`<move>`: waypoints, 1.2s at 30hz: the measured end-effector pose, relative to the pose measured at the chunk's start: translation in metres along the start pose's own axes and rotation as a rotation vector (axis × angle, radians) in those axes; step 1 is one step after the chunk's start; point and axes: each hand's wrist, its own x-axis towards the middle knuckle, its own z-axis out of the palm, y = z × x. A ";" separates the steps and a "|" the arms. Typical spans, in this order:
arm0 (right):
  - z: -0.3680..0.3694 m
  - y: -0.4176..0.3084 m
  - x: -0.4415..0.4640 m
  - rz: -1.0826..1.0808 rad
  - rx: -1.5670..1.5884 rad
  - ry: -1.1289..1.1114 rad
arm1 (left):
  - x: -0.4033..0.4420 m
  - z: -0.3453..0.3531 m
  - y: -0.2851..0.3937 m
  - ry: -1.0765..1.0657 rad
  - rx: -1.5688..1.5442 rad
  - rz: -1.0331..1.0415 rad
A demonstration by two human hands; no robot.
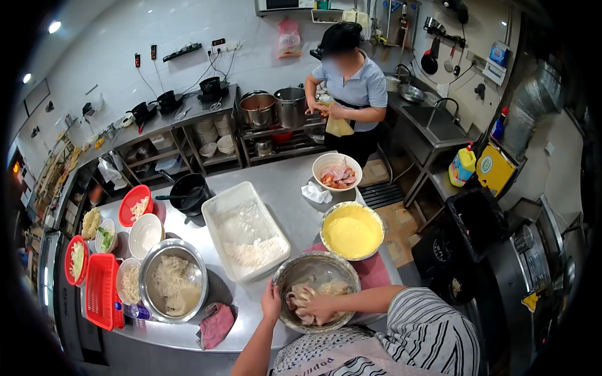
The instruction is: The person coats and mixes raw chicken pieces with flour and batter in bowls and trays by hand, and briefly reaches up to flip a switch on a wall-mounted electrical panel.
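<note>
At the table's near edge stands a metal mixing bowl (343, 263) holding pale, wet pieces of raw meat (332, 287) that look like chicken. My left hand (271, 302) grips the bowl's left rim. Down inside the bowl is my right hand (316, 307), its fingers curled over the meat and partly hidden among the pieces. Just beyond sits a bowl of yellow batter (352, 230). A white rectangular tub (233, 216) with flour (254, 252) lies to the left. Farther back, a white bowl (318, 164) holds pinkish raw meat (340, 176).
On the left are a large steel bowl of noodles (172, 276), a red basket (102, 294), a black saucepan (191, 191) and a pink cloth (216, 324). Across the table a co-worker (352, 94) holds a yellowish cloth (340, 125). A sink (433, 122) stands at the back right.
</note>
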 end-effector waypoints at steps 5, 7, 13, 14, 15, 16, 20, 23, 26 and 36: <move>0.021 0.031 0.057 0.196 -0.111 0.381 | 0.001 -0.010 0.020 -0.078 0.035 -0.084; 0.016 0.042 0.055 0.355 -0.120 0.510 | 0.002 -0.010 0.022 -0.093 0.018 -0.096; -0.026 0.063 -0.013 0.565 0.162 0.500 | 0.001 -0.010 0.016 -0.073 -0.035 -0.064; -0.028 0.069 -0.030 0.525 0.170 0.394 | 0.002 -0.009 0.016 -0.068 -0.042 -0.065; -0.033 0.070 -0.039 0.487 0.179 0.287 | 0.003 -0.007 0.016 -0.072 -0.033 -0.090; -0.033 0.063 -0.042 0.487 0.177 0.281 | 0.002 -0.007 0.015 -0.081 -0.020 -0.118; 0.005 0.030 -0.044 0.225 -0.114 -0.046 | 0.002 -0.010 0.022 -0.087 -0.034 -0.116; 0.030 0.029 -0.015 0.080 -0.172 0.130 | 0.004 -0.016 0.032 -0.114 -0.081 -0.168; 0.011 0.015 0.022 0.174 -0.183 0.327 | 0.000 -0.007 0.019 -0.061 -0.047 -0.122; -0.016 0.041 -0.007 0.662 0.158 0.517 | 0.013 -0.003 0.010 -0.042 -0.153 -0.299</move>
